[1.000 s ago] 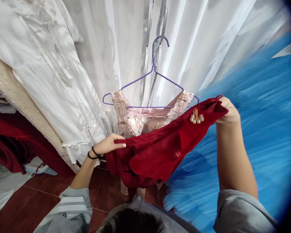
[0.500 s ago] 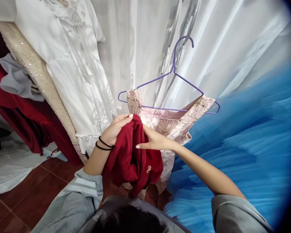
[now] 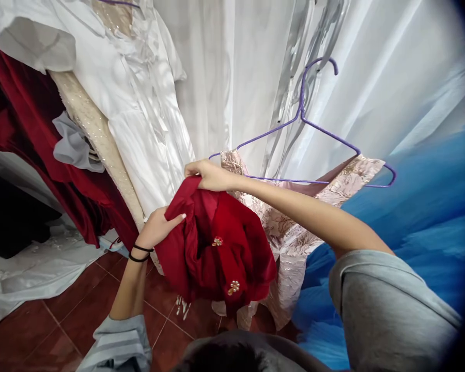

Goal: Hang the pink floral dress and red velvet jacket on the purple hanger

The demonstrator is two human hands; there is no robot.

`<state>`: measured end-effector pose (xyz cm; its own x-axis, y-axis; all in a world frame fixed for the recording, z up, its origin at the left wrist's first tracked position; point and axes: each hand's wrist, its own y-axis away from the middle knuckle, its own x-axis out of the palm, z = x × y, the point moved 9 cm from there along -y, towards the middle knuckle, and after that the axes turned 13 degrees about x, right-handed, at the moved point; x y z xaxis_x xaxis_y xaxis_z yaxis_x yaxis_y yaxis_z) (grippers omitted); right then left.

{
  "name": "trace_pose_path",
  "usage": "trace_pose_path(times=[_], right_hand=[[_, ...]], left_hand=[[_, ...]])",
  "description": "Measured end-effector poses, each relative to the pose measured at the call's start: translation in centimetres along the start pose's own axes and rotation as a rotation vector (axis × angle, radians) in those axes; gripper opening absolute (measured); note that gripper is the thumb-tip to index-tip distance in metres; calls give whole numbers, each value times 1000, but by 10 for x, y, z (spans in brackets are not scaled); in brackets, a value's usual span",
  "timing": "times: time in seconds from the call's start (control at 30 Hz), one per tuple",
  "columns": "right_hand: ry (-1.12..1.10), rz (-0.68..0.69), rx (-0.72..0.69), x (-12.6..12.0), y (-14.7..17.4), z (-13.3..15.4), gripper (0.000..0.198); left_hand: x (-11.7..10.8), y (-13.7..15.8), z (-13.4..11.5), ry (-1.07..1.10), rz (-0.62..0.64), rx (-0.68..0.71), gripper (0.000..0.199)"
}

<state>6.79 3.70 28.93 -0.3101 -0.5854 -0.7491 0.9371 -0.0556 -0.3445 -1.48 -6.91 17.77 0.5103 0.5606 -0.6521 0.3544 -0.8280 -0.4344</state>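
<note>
A bunched dark red velvet garment (image 3: pixel 244 232) with jewelled, flower-shaped ornaments hangs between my two hands. My left hand (image 3: pixel 158 227), with two black bands at the wrist, grips its left side, thumb lying over the cloth. At the garment's upper edge, my right hand (image 3: pixel 207 174) pinches the fabric. Just behind it, a pink and gold floral dress (image 3: pixel 290 212) hangs by its straps from a purple hanger (image 3: pixel 302 111). The garment's full shape is hidden in its folds.
To the left hang a white dress (image 3: pixel 135 119), a beige sequinned garment (image 3: pixel 96 144) and dark red clothing (image 3: pixel 54 155). Blue tulle (image 3: pixel 372 258) fills the right side. White curtains (image 3: pixel 251 67) hang behind, above a red tiled floor (image 3: pixel 139 315).
My right hand has moved up and left to the top edge of the red garment. My left hand has shifted lower and left. More of the garment's ornaments show, and the view has turned.
</note>
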Motion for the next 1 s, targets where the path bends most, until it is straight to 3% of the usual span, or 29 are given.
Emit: trace_pose_path(times=[0.1,0.17,0.23,0.3,0.37,0.4,0.43,0.5,0.57,0.63,0.7,0.77,0.83,0.9,1.0], right_hand=[[395,-11,80,8,-37,-6,17],[588,112,159,23,-53,-17,22],[566,371,243,48,-58,-31,33],[359,677,325,78,-53,-39,47],[253,864,376,96,-50,-42,56],[322,849,371,97,-56,-44,57],[451,744,342,89,-68,-46,56],[723,337,223,51,-102,-33,51],[859,-78,71,1,-123,-7,48],[901,-263,-46,-35,-131,10,49],[934,-174,-12,-53,-137,-1,43],[975,63,161,-56,-135,-34,39],[1016,181,316,-63,-124,-61,42],[1042,65,366,-83,-116,-66,50],[1059,-168,372,-126,-99,-46,62]], left_hand=[[-25,12,42,220,-201,-156,48],[-46,23,62,327,-334,-242,44],[-73,32,71,294,-479,-263,35],[-103,39,68,192,-663,-212,23],[-121,39,62,188,-795,-158,14],[-124,36,60,249,-818,-150,13],[-123,30,59,345,-806,-156,15],[-113,15,56,573,-709,-197,23],[-103,1,45,739,-613,-206,31],[-98,-11,31,814,-559,-161,37],[-92,-23,20,847,-539,-96,39],[-79,-38,14,890,-506,-62,39],[-64,-56,15,941,-473,-71,36],[-54,-73,15,999,-463,-95,30],[-54,-96,-4,1075,-445,-91,22]])
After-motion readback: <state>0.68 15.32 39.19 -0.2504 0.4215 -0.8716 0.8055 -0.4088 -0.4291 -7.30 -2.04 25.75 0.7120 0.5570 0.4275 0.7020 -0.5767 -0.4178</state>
